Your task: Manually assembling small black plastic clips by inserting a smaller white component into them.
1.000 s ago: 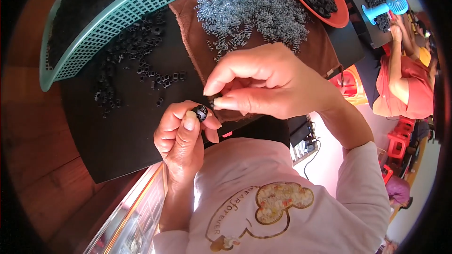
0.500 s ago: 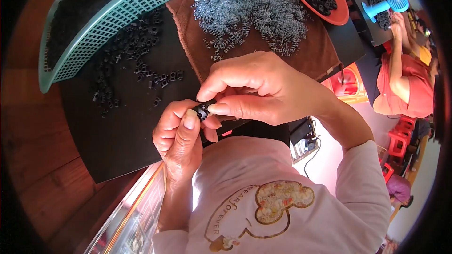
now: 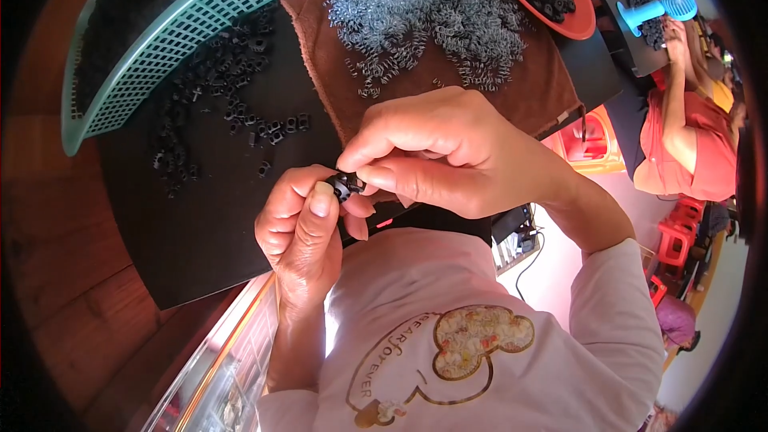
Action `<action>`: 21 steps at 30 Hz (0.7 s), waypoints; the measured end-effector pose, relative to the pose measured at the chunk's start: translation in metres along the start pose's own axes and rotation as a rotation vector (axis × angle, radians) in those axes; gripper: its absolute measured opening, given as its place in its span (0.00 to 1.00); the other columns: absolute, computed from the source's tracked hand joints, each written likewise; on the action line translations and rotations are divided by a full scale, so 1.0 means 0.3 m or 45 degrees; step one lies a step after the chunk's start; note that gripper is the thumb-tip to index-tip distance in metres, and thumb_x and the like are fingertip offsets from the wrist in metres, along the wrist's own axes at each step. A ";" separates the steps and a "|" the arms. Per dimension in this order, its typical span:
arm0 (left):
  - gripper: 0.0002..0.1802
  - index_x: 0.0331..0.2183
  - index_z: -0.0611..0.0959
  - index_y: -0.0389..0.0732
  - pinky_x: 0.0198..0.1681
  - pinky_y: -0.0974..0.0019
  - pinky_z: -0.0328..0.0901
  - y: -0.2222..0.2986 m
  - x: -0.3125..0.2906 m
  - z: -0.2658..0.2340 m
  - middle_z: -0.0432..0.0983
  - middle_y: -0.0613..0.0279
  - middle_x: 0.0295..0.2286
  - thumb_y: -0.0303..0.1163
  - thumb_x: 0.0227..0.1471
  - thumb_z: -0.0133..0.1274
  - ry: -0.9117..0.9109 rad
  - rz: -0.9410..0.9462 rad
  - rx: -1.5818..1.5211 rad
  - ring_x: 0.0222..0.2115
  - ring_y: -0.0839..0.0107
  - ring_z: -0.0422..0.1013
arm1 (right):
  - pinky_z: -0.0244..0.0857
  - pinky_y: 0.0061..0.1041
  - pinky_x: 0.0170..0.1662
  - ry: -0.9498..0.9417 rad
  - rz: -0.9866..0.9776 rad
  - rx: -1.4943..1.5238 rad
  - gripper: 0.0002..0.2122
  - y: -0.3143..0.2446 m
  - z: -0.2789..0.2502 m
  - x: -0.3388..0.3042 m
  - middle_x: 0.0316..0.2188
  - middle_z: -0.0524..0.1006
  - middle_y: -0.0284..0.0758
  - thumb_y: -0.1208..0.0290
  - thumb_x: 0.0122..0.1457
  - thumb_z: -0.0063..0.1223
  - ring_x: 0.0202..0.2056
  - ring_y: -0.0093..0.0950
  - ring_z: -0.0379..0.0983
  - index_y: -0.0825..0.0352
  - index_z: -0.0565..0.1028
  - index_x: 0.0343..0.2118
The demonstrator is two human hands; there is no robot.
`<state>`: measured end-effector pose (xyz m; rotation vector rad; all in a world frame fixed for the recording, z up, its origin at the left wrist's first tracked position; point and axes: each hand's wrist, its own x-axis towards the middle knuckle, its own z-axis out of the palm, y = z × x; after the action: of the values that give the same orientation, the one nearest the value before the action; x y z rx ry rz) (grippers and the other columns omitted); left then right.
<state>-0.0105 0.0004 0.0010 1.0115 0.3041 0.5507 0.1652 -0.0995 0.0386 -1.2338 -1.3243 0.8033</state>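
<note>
A small black plastic part (image 3: 342, 187) is pinched between the thumb and fingers of my left hand (image 3: 302, 228). My right hand (image 3: 448, 156) meets it from the other side, thumb and forefinger closed at its upper right end. Whether a second small piece sits between those right fingertips is hidden. Both hands are held above the near edge of the dark table. Beyond them, a heap of small metal coil springs (image 3: 424, 12) lies on a brown cloth (image 3: 320, 72). Loose black plastic pieces (image 3: 232, 100) are scattered on the table to the left.
A green slotted basket (image 3: 180, 40) full of black pieces leans at the far left. An orange-red dish (image 3: 582, 20) of black parts stands at the far right. Further right are a blue handheld fan (image 3: 660, 8), red stools (image 3: 680, 228) and another person in a red top (image 3: 668, 136).
My right thumb and fingertips have shifted slightly on the black part, and more of its end shows. The left hand keeps its pinch, barely moved.
</note>
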 end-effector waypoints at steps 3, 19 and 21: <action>0.13 0.38 0.77 0.33 0.26 0.71 0.67 0.000 -0.002 0.001 0.77 0.57 0.28 0.35 0.63 0.49 0.011 0.000 0.003 0.23 0.75 0.69 | 0.65 0.19 0.18 -0.027 0.263 0.140 0.03 -0.031 -0.010 -0.004 0.24 0.77 0.33 0.78 0.60 0.50 0.21 0.19 0.72 0.72 0.74 0.34; 0.13 0.37 0.78 0.32 0.25 0.74 0.67 0.005 -0.006 0.009 0.76 0.58 0.26 0.34 0.62 0.50 -0.019 -0.002 0.102 0.22 0.77 0.69 | 0.65 0.16 0.17 -0.046 0.347 0.179 0.06 -0.029 -0.017 -0.005 0.23 0.77 0.32 0.73 0.59 0.52 0.17 0.16 0.70 0.71 0.74 0.32; 0.13 0.37 0.78 0.32 0.25 0.74 0.67 0.005 -0.007 0.009 0.76 0.59 0.26 0.34 0.62 0.50 -0.014 0.002 0.104 0.22 0.78 0.69 | 0.65 0.16 0.17 -0.077 0.460 0.338 0.06 -0.035 -0.021 0.001 0.23 0.77 0.32 0.73 0.59 0.53 0.19 0.15 0.70 0.71 0.74 0.32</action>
<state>-0.0115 -0.0021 0.0035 1.0936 0.3180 0.5377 0.1692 -0.1029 0.0497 -1.2572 -1.0124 1.2388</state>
